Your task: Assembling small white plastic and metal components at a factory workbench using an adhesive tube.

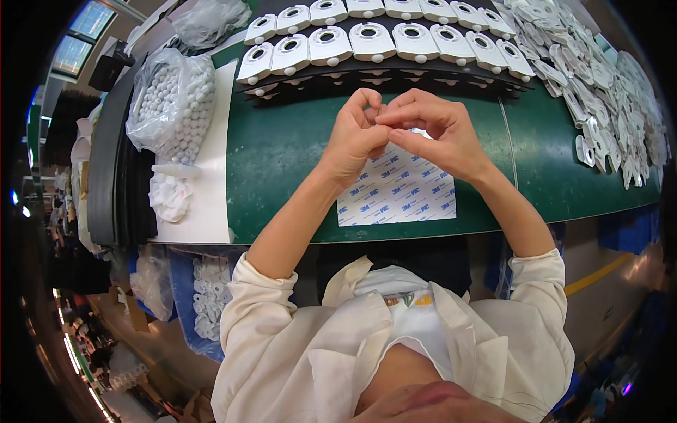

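My left hand (358, 134) and my right hand (440, 132) meet over the green table (282, 162), fingertips pinched close together. Whatever they pinch is too small or too hidden to make out. Below them lies a white sheet of adhesive backing paper (398, 190) with blue print, its upper part covered by my hands. Beyond my fingers, rows of white plastic housings (372, 42), each with a round dark-ringed hole and a small white ball at its near edge, rest on stacked black boards (395, 79).
A large heap of white plastic parts (585, 77) covers the right end. On the left stand an open clear bag of white balls (176, 102), a small white bottle (176, 170), a crumpled white cloth (169, 197) and black sheets (113, 155). Under the table edge hangs a blue-lined bin (185, 296) of white parts.
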`<state>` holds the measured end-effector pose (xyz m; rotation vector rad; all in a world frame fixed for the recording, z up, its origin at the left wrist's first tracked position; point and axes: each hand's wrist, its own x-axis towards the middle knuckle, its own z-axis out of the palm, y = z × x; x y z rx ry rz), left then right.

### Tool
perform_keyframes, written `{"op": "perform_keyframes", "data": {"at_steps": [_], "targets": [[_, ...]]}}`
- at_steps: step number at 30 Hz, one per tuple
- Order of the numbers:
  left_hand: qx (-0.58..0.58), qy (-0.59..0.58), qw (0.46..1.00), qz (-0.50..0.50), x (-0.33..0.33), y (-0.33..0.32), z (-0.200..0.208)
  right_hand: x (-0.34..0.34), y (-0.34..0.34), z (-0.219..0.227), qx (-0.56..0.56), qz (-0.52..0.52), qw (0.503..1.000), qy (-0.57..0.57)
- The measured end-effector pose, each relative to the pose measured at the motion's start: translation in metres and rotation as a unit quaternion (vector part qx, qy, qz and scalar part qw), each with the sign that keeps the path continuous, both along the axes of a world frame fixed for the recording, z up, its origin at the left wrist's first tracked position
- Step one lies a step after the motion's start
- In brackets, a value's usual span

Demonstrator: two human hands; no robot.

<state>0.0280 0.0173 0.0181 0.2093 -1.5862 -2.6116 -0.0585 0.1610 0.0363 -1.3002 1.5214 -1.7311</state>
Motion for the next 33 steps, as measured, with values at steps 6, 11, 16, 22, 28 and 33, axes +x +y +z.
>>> {"op": "perform_keyframes", "data": {"at_steps": [6,11,16,22,28,33], "targets": [[-0.054,0.000,0.998,0.033,-0.0009,0.0015,0.0021,-0.0004,0.0013,-0.0012,0.012,-0.042,0.999,0.019],[-0.094,0.021,0.995,0.024,-0.0005,0.0007,0.0031,-0.0035,0.0029,-0.0036,0.003,-0.039,0.999,0.029],[-0.098,0.009,0.995,0.009,-0.0003,0.0026,0.0049,-0.0033,0.0042,-0.0024,0.013,-0.040,0.999,-0.002],[-0.101,0.009,0.995,0.012,0.0003,0.0022,0.0046,-0.0009,0.0029,0.0019,0.005,-0.031,0.999,-0.018],[-0.098,-0.003,0.995,0.002,0.0000,0.0040,0.0036,-0.0069,0.0071,0.0026,0.046,-0.015,0.999,0.003],[-0.091,-0.006,0.996,-0.001,0.0002,0.0043,0.0064,-0.0070,0.0074,0.0031,0.067,-0.016,0.997,-0.017]]}}
